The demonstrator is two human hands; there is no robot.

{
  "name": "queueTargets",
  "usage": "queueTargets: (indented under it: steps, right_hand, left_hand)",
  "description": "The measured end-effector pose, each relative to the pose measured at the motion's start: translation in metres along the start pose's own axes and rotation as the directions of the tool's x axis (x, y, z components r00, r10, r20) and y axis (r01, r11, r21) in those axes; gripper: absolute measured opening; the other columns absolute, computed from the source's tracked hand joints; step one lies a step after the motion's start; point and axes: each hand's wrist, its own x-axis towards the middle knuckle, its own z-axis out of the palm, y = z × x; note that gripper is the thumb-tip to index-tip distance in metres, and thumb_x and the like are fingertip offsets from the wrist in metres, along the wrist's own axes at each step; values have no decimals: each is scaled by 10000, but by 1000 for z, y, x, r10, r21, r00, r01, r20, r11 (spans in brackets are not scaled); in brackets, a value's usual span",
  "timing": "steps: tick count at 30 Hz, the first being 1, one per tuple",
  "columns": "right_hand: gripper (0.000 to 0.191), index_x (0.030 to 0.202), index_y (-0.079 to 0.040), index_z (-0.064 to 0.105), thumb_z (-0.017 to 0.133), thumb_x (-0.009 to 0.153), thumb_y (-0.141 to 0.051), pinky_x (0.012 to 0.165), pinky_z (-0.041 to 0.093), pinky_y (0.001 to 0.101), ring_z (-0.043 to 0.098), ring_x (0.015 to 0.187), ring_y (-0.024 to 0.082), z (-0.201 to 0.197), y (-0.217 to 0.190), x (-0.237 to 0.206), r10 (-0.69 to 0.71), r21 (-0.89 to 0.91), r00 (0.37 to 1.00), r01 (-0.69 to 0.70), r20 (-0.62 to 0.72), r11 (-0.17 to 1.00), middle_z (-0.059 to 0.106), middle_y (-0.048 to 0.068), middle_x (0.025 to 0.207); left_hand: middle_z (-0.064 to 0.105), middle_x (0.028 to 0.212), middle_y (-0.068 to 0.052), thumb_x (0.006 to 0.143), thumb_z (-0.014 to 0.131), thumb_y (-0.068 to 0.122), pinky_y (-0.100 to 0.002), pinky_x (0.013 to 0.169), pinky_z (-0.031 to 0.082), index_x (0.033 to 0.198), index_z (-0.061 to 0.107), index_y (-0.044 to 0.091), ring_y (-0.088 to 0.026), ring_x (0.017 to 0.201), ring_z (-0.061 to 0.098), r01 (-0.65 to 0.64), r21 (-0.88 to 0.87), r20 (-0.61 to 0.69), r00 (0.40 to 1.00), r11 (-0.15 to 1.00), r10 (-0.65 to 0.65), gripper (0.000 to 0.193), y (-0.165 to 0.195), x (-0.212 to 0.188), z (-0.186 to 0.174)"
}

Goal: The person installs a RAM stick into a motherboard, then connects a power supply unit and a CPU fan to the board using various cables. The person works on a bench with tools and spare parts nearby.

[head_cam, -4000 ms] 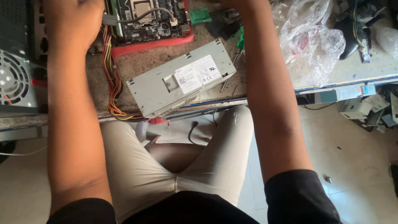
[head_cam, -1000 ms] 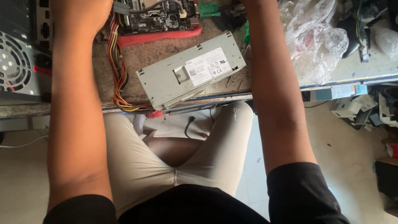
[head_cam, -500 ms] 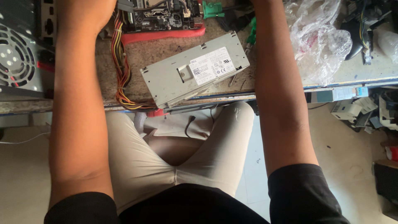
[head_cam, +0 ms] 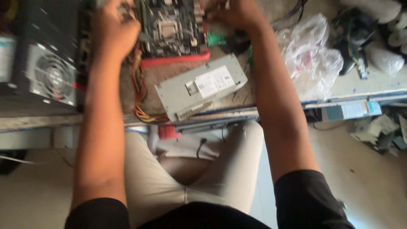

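A cluttered, dusty desk [head_cam: 296, 91] fills the top of the view, with my knees in beige trousers below its edge and a bare floor to the right. My left hand [head_cam: 115, 26] is curled at the left edge of a bare circuit board [head_cam: 171, 29] that lies flat on a red tray at the far side of the desk; whether that grip is closed on a cable or only resting there, I cannot tell through the blur. My right hand [head_cam: 233, 12] rests at the board's right edge, fingers bent down, its grip equally unclear. I judge the board light, stiff and fragile, best held by its bare edges and never by the raised parts. Nearer me lies a grey metal power supply box [head_cam: 201, 91], likely heavy and sharp-cornered, trailing coloured wires [head_cam: 140, 95]. A black computer case [head_cam: 46, 63] stands left; crumpled clear plastic bags [head_cam: 313, 59] lie right.
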Motion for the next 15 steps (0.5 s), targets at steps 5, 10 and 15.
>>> queueTargets:
  steps: [5, 10, 15]
  right_hand:
    - [235, 1005, -111, 821, 897, 786, -150, 729, 549, 361, 710, 798, 247, 0, -2, 7, -144, -24, 989, 143, -27, 989, 766, 102, 929]
    - [250, 989, -75, 798, 890, 762, -123, 783, 575, 368, 736, 838, 259, -1, -8, 10, -151, -32, 988, 150, -39, 988, 763, 102, 940]
    - [244, 975, -51, 793, 893, 757, -94, 782, 571, 365, 729, 828, 269, 2, -10, 10, -167, -87, 985, 163, -32, 983, 758, 116, 933]
  left_hand:
    - [739, 916, -167, 774, 695, 124, -423, 712, 543, 1116, 712, 130, -333, 826, 720, 16, 8, -37, 999, 1000, -15, 343, 21, 5, -7]
    - [756, 851, -137, 741, 674, 129, -374, 670, 548, 1157, 682, 146, -273, 725, 740, 106, -105, -10, 994, 989, -107, 416, 34, 7, -14]
    - [738, 789, -167, 760, 678, 124, -397, 666, 527, 1187, 689, 154, -295, 693, 712, 194, -28, 43, 980, 981, -193, 428, 32, 8, -13]
